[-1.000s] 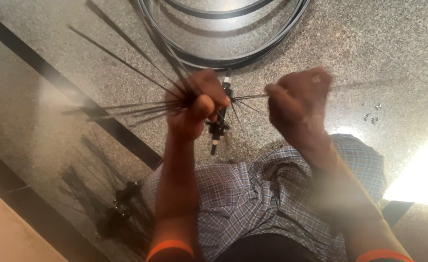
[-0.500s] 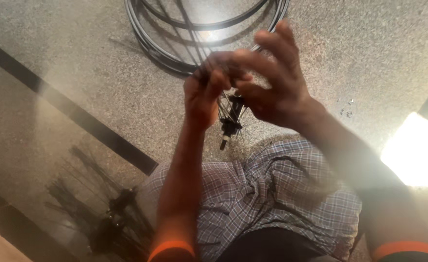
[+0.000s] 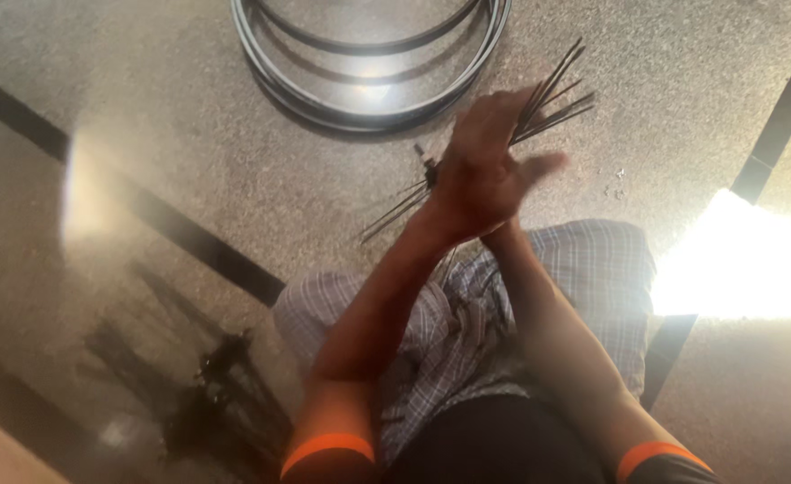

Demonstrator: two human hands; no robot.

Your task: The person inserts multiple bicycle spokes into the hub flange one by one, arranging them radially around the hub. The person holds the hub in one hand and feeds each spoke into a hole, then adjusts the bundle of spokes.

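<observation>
My left hand (image 3: 478, 172) is closed around a bundle of thin black spokes (image 3: 552, 88), which stick out up and to the right. More spoke ends (image 3: 394, 213) and a small dark hub part (image 3: 426, 165) show at the hand's lower left. My right hand (image 3: 512, 226) lies under the left one. Only its wrist shows, so its grip is hidden. Both hands are held above my lap, over checked cloth (image 3: 584, 296).
Black wheel rims (image 3: 369, 100) lie stacked on the speckled stone floor ahead of me. A dark floor strip (image 3: 189, 235) runs diagonally on the left. A dark blurred shape (image 3: 225, 385) sits at lower left. Bright sunlight (image 3: 736, 269) glares at the right.
A second ago the spokes were fanned out between two separate hands. The hands have since come together and shifted right, and the spokes are gathered into one bundle.
</observation>
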